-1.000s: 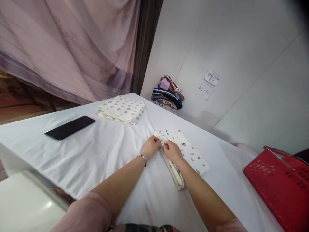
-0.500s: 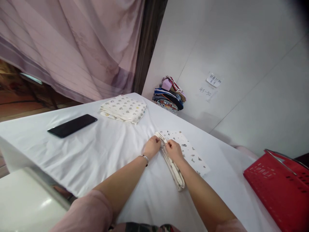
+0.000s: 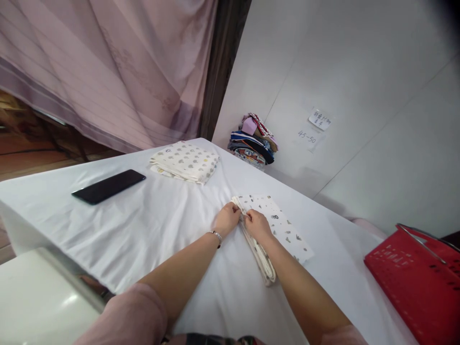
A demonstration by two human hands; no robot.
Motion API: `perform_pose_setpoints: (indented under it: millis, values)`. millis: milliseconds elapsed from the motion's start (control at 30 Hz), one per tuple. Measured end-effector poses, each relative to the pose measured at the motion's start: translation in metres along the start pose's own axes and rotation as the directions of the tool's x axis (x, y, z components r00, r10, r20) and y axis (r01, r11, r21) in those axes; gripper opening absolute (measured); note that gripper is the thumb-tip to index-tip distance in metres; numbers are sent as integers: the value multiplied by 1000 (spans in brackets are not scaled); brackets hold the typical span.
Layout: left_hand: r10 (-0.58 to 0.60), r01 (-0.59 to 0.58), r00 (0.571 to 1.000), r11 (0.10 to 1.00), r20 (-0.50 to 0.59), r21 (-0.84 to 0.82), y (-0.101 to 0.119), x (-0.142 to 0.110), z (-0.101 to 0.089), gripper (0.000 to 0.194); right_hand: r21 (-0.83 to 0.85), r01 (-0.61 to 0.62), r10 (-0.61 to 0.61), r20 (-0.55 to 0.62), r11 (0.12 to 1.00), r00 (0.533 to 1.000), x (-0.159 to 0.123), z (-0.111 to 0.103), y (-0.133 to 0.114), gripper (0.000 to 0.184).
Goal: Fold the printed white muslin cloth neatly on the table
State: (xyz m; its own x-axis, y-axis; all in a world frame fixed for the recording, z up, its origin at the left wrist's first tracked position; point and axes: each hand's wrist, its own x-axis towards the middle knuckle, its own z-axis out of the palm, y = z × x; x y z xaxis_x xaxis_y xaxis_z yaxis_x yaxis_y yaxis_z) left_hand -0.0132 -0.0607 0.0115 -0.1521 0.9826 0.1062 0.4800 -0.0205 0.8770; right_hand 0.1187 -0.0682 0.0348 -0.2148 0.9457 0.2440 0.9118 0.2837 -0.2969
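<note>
A folded white cloth (image 3: 283, 225) with small grey-green prints lies on the white-covered table (image 3: 154, 230), its layered edge facing left. At the far end of that edge, my left hand (image 3: 227, 218) is closed with its fingertips pinching the layers. My right hand (image 3: 258, 224) is closed close beside it, its fingers gripping the same layered edge. The two hands nearly meet, and the right hand and forearm cover part of the cloth. Farther back lies a second folded white cloth (image 3: 187, 162) with grey and yellow prints, apart from both hands.
A black phone (image 3: 109, 186) lies on the table's left side. Against the wall stands a stack of folded clothes (image 3: 253, 141). A red plastic basket (image 3: 413, 278) is at the right. A pink curtain (image 3: 136, 62) hangs behind, and handwritten paper notes (image 3: 318, 120) are on the wall.
My right hand has shifted slightly left along the layered edge, nearer to my left hand. My left hand and the cloth are almost where they were.
</note>
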Motion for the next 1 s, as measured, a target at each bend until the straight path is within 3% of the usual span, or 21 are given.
perform_pose_setpoints:
  millis: [167,500,733,1000]
  values:
    - [-13,13,1000,1000,5,16,-1,1,1,5,129,-13,25,-96,992,995,-2,3,6,19]
    - [6,-10,999,996,43,89,1,-1,0,13,29,11,-11,-1,1000,1000,-1,1,0,13]
    - [-54,36,991,989,119,145,7,-4,-5,15,233,-26,41,-57,972,998,-2,6,11,17]
    - [-96,84,984,993,151,89,13,-5,-11,12,210,6,11,-79,978,997,-3,5,9,17]
